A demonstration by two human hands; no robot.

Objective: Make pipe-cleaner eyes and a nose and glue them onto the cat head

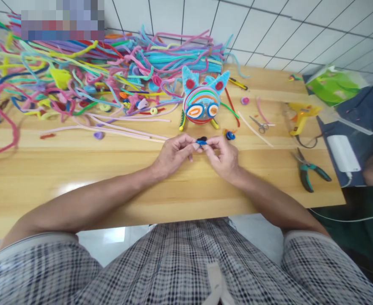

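Note:
Between my fingertips is a small blue and black fuzzy piece (201, 143), which looks like bent pipe cleaner. My left hand (178, 154) pinches its left side with thumb and forefinger, and my right hand (222, 156) pinches the right side. Just beyond the hands stands a pipe-cleaner animal figure (202, 97) with light-blue ears, red ear centres, a striped head and white-and-orange eyes ringed in blue. Right of my right hand lies a blue coil with some orange (230, 135). Pale pink pipe cleaners (129, 133) reach toward my left hand.
A heap of many-coloured pipe cleaners (110, 72) covers the back left of the wooden table (125, 203). On the right lie small scissors (261, 126), a yellow glue gun (302, 116), green-handled pliers (310, 169) and a yellow cutter knife (238, 83). A white power box (343, 153) sits beyond the right edge.

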